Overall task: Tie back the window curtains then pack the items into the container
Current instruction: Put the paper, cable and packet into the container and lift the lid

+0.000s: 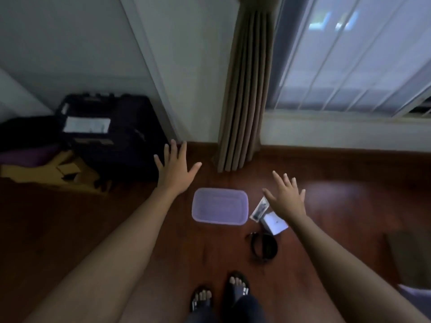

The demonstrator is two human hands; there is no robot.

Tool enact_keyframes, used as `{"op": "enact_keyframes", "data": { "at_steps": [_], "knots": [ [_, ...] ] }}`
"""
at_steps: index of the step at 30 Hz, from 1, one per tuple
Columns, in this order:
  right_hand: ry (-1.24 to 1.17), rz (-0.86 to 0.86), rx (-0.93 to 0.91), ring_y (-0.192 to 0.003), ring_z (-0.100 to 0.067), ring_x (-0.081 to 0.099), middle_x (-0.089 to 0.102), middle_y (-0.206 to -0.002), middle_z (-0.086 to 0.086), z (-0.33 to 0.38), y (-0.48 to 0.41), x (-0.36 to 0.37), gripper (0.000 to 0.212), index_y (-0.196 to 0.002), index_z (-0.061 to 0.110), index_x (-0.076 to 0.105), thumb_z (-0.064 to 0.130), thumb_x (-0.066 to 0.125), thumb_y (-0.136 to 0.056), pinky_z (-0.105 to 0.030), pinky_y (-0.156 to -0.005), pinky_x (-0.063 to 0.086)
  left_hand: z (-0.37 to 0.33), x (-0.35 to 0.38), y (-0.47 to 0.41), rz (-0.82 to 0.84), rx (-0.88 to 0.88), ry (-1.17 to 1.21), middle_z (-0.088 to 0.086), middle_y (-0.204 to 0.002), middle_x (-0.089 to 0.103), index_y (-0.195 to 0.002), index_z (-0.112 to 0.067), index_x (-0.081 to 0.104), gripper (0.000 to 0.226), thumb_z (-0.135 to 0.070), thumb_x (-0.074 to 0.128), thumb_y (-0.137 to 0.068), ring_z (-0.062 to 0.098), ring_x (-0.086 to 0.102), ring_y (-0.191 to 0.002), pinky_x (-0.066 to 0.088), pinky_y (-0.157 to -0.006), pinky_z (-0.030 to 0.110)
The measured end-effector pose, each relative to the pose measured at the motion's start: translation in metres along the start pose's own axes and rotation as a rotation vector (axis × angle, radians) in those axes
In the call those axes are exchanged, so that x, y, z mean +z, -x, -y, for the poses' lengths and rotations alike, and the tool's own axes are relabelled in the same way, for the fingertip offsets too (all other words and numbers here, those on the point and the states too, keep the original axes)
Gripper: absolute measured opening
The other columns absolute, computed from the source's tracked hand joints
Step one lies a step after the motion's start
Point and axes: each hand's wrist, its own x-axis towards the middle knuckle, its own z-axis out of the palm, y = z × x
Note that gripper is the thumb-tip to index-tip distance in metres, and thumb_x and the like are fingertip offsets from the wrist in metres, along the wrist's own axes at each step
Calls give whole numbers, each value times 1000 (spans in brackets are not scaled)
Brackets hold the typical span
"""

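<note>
Over the floor [349, 206] near its far edge, the left hand [173, 170] hovers spread and empty. The purple tub [219, 206] lies lengthwise left to right. Behind it the curtain [245, 89] hangs upright against the wall, untied as far as I can tell; a loose grab could let pleats slip free. The right hand [288, 201], spread and empty, hovers over a packet [258, 210].

The floor [338, 194] is dark red-brown wood and a bit shiny. A purple tub [219, 221] sits on it in the middle. Just to the right of the tub lie a small packet [258, 210] and a little white box [275, 222], touching each other. A black strap [264, 247] lies curled up near the box. A big black case [112, 141] and some brown cardboard [58, 173] sit at the left by the wall. Two feet in sandals [236, 287] stand at the bottom.
</note>
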Motion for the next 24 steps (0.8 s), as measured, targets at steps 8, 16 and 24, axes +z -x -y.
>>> {"op": "enact_keyframes", "data": {
  "at_steps": [8, 16, 24],
  "knots": [
    [25, 38, -24, -149, -29, 9, 19, -161, -9, -81, -106, 243, 75, -155, 25, 15, 55, 46, -94, -56, -117, 9, 72, 279, -54, 96, -48, 36, 9, -162, -5, -154, -22, 3, 78, -58, 39, -95, 27, -6, -149, -3, -116, 56],
    [-53, 24, -63, -149, -25, 13, 17, -162, -9, -141, -196, 393, 84, -155, 10, 12, 52, 51, -94, -43, -119, 16, 133, 467, -121, 98, -86, 77, 10, -162, -1, -154, -14, 6, 81, -57, 39, -94, 27, -1, -149, 2, -117, 52],
    [-342, -48, -12, -136, -31, 42, 41, -151, -10, -139, -224, 449, 70, -153, 13, 20, 47, 47, -98, -41, -106, 35, 163, 548, -153, -15, -216, 386, 10, -162, 3, -154, -12, 8, 74, -50, 38, -98, 29, 9, -148, 18, -118, 46]
  ]
}}
